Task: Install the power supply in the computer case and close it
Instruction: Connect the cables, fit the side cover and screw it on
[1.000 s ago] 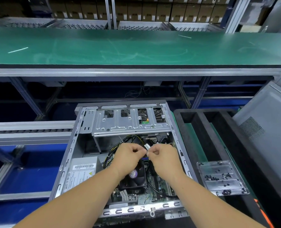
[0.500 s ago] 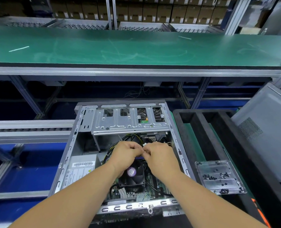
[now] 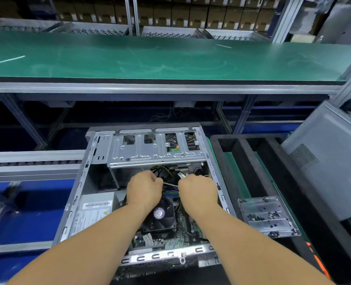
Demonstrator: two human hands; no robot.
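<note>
Head view: power supply [image 3: 94, 210] seated in computer case [image 3: 79, 192] near-left corner, left hand [image 3: 144, 191] and right hand [image 3: 197, 192] each pinching an end of a thin white tie [image 3: 170, 185] over the cables; overtightening could strain connectors.

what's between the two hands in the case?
Head view: a thin white strip spans from left hand to right hand, above the memory sticks.
</note>
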